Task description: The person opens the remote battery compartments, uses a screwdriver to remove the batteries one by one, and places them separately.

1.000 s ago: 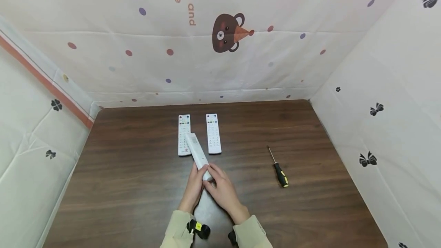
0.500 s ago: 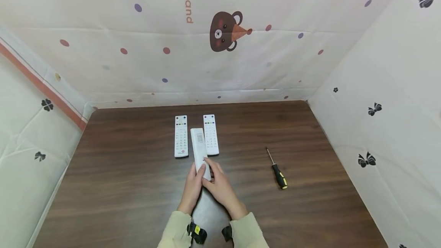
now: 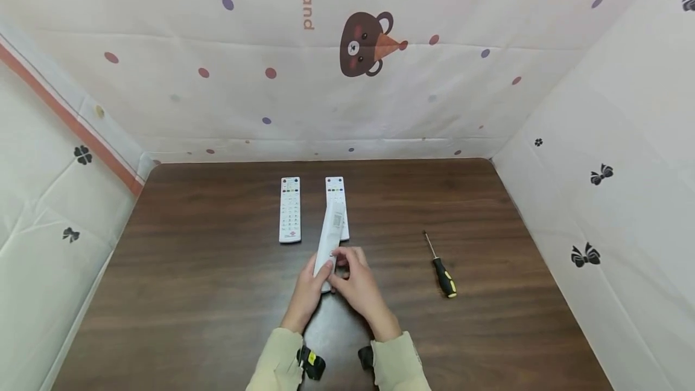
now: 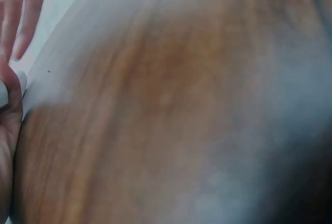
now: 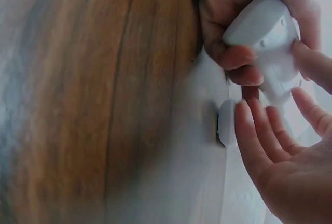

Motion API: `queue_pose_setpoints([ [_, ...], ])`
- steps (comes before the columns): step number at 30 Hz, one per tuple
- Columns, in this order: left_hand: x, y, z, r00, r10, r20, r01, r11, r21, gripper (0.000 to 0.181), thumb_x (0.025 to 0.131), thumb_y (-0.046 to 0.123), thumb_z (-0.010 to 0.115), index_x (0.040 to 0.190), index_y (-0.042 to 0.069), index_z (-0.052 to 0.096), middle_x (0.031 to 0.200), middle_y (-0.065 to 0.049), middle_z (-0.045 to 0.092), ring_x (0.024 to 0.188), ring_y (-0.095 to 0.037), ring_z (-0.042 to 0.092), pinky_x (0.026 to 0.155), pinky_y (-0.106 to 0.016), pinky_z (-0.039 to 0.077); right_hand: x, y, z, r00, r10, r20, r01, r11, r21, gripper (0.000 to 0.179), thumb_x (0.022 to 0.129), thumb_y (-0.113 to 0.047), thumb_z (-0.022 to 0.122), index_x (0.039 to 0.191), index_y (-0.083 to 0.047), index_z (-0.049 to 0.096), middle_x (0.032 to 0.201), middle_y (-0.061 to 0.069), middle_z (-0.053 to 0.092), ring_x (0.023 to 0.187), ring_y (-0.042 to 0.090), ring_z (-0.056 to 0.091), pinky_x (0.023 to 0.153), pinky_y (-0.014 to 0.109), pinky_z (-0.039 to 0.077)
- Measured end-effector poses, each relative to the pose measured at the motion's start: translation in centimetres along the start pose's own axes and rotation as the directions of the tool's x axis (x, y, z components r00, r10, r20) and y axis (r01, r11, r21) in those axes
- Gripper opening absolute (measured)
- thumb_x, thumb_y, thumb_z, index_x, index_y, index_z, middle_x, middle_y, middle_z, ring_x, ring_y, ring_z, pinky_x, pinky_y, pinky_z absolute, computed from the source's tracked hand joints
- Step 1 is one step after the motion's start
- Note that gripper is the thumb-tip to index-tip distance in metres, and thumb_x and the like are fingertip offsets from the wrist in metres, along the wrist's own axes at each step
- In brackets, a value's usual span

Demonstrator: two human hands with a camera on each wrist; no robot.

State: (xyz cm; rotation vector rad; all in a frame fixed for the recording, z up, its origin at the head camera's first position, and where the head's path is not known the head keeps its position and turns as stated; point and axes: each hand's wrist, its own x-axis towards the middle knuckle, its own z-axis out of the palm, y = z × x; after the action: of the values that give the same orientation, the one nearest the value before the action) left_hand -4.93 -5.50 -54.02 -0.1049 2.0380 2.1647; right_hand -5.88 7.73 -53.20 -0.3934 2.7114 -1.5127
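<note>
Remote control point(image 3: 330, 234), white and back side up, is held just below the centre of the frame. Pale cloth point(image 3: 434, 92) printed with dots and a bear spans the upper part, and a dark wood-grain table point(image 3: 190, 288) fills the lower. At bottom centre the left hand point(image 3: 306, 293) grips the remote's near end; the right hand point(image 3: 361, 288) pinches there with thumb and forefinger. One keypad remote point(image 3: 290, 213) lies upper left of it; another point(image 3: 335, 187) is partly covered by it. Right of centre lies a black-and-yellow screwdriver point(image 3: 443, 273).
</note>
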Motion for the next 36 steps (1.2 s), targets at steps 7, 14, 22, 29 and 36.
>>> queue_pose_setpoints([
  [7, -0.2, 0.3, 0.0, 0.999, 0.041, -0.014, -0.040, 0.997, 0.062, 0.036, 0.095, 0.032, 0.041, 0.121, 0.009, 0.050, 0.099, -0.013, 0.057, 0.076, -0.017, 0.054, 0.066, -0.039, 0.049, 0.2, -0.6, 0.1, 0.997, 0.077, 0.025, -0.077, 0.996, 0.034, 0.033, 0.081, -0.020, 0.064, 0.111, -0.018, 0.048, 0.088, 0.003, 0.048, 0.069, 0.010, 0.053, 0.059, 0.022, 0.048],
  [14, 0.0, 0.1, 0.1, 0.999, 0.044, -0.009, -0.043, 0.999, 0.023, 0.037, 0.095, 0.034, 0.039, 0.121, 0.010, 0.050, 0.084, -0.010, 0.058, 0.063, -0.021, 0.055, 0.059, -0.037, 0.049, 0.8, -0.4, -0.2, 0.996, 0.067, 0.060, -0.070, 0.996, 0.048, 0.033, 0.079, -0.016, 0.067, 0.105, -0.017, 0.047, 0.079, 0.003, 0.051, 0.064, 0.008, 0.049, 0.055, 0.022, 0.046],
  [22, 0.0, 0.0, -0.2, 0.999, 0.044, 0.005, -0.043, 0.998, -0.044, 0.040, 0.096, 0.033, 0.038, 0.125, 0.006, 0.047, 0.089, -0.013, 0.057, 0.064, -0.021, 0.055, 0.058, -0.043, 0.049, 1.1, -0.5, -0.1, 0.994, 0.065, 0.083, -0.070, 0.996, 0.054, 0.033, 0.079, -0.018, 0.067, 0.103, -0.016, 0.045, 0.076, 0.001, 0.049, 0.063, 0.009, 0.048, 0.054, 0.022, 0.045],
  [29, 0.1, 0.1, -0.2, 0.999, 0.038, -0.012, -0.039, 0.998, -0.043, 0.039, 0.095, 0.035, 0.039, 0.123, 0.009, 0.048, 0.090, -0.013, 0.057, 0.064, -0.017, 0.055, 0.059, -0.045, 0.049, 1.3, -0.6, -0.1, 0.994, 0.067, 0.090, -0.073, 0.995, 0.065, 0.034, 0.080, -0.018, 0.067, 0.104, -0.015, 0.044, 0.077, 0.001, 0.049, 0.063, 0.009, 0.049, 0.053, 0.022, 0.046],
  [36, 0.1, 0.0, -0.3, 0.999, 0.045, -0.024, -0.046, 0.998, -0.047, 0.041, 0.097, 0.032, 0.034, 0.130, 0.007, 0.040, 0.097, -0.013, 0.056, 0.072, -0.016, 0.055, 0.061, -0.037, 0.050, 1.3, -0.8, -0.1, 0.987, 0.121, 0.103, -0.135, 0.982, 0.134, 0.035, 0.080, -0.019, 0.067, 0.102, -0.014, 0.041, 0.075, 0.002, 0.052, 0.061, 0.010, 0.054, 0.053, 0.023, 0.047],
])
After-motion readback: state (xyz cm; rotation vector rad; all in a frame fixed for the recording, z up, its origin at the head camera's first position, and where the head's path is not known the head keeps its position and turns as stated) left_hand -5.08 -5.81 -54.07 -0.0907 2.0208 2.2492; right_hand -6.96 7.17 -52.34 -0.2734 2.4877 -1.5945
